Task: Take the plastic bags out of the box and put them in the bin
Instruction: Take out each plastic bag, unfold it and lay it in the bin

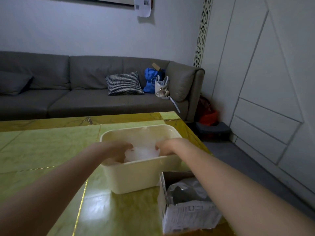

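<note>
Two bare forearms run in from the bottom edge, nearest the camera. Left hand [119, 150] reaches over the near-left rim into the bin, fingers curled down onto the plastic bags [142, 153]; it looks to be gripping the wad, though fingertips are partly hidden behind the rim. Right hand [166, 147] is inside the bin on the right side, fingers curled and pinching the right edge of the same wad. Plastic bags: white, translucent, crumpled, lying low in the cream bin [136, 176], between the two hands. Bin is rectangular, rounded corners, open top, standing on the counter [42, 150].

Cardboard box [185, 215] stands just right of and nearer than the bin, touching or almost touching its near-right corner, under the right forearm. Box is open, with grey plastic bag material [185, 189] inside. Shipping label with barcode and print on the box front; text too blurred to read.

Counter surface is glossy green-yellow with gold inlay lines.

Beyond: grey sofa [85, 92] along the wall, houndstooth cushion [124, 83], blue bag [150, 80], pale handbag [162, 86] beside it at the sofa's right end. Orange item [208, 117] on the floor past the sofa arm. Paper sheet with barcodes [143, 5] hanging on the wall, unreadable. White panelled wall right.
</note>
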Motion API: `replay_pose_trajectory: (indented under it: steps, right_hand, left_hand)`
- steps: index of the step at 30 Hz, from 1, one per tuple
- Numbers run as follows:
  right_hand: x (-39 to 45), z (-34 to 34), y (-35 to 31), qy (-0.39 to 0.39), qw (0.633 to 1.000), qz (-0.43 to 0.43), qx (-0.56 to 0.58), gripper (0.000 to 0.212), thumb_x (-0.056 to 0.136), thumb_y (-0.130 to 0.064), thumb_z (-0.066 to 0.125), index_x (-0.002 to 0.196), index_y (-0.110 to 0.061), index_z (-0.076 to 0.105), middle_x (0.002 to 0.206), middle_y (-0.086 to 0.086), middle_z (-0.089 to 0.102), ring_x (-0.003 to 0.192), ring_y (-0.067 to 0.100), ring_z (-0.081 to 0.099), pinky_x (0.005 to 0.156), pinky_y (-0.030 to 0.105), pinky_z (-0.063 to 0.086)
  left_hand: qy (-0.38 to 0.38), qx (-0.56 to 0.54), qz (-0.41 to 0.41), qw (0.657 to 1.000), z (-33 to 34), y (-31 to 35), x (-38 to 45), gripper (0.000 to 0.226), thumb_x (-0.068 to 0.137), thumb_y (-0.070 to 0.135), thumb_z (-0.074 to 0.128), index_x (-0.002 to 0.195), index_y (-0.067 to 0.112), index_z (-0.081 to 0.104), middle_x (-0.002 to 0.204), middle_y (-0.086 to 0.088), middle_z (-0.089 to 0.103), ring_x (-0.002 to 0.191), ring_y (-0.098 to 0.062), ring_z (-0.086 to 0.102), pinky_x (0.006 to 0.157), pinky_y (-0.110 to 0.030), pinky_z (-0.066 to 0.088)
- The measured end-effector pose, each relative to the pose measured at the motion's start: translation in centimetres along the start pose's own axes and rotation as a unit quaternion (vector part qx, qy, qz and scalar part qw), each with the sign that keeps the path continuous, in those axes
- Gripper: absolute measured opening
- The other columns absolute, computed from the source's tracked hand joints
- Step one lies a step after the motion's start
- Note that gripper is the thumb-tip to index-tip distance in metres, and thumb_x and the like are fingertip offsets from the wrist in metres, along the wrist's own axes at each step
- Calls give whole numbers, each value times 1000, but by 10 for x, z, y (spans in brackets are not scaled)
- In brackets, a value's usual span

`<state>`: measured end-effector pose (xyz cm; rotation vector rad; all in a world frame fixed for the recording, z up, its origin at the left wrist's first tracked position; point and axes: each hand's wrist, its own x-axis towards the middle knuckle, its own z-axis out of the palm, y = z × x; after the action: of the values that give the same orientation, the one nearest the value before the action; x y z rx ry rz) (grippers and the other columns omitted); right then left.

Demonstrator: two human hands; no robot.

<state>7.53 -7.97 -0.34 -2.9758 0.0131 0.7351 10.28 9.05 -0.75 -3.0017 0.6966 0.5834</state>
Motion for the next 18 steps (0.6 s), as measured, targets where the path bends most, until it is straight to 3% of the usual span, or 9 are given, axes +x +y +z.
replay_pose_trajectory:
  steps: [5,7,9,12,15,18]
  right_hand:
    - [-29,-19,2,120,990,-37,60,55,92,-32,59,138,-8,42,138,10,45,115,27,50,91,33,44]
    - [-55,-28,5,181,979,-55,77,41,92,-29,58,127,-7,53,129,9,53,113,25,53,86,30,43]
    - [-81,-31,14,208,971,-66,98,26,92,-23,59,109,-5,66,109,9,66,92,21,62,73,26,48]
    - [-111,-20,25,105,988,-38,104,23,92,-21,59,90,-1,71,78,5,69,56,12,54,52,19,44]
    - [-131,15,33,9,999,29,27,33,88,-37,64,78,-6,61,81,7,66,61,18,56,52,25,44]
    - [-134,47,32,64,996,62,-19,34,89,-43,60,85,-9,60,79,5,56,68,21,53,50,27,38]
  left_hand:
    - [124,-11,21,992,-23,4,-20,51,87,22,62,134,17,43,137,-7,46,121,-23,47,98,-30,38]
    - [232,-18,44,971,-31,13,-31,36,88,18,59,124,15,54,125,-8,53,111,-23,53,91,-31,42]
    - [295,-59,89,949,-35,33,-45,25,89,12,57,113,14,62,116,-7,59,100,-19,56,84,-28,45]
    - [267,-61,161,948,-24,72,-61,20,90,13,54,104,16,68,107,-3,64,86,-13,55,72,-20,41]
    - [196,-7,193,961,2,106,-74,23,91,21,52,108,19,68,108,-3,62,97,-18,57,77,-24,42]
    - [133,48,179,974,24,120,-78,27,92,22,49,112,15,66,107,-6,64,96,-21,60,77,-26,46]
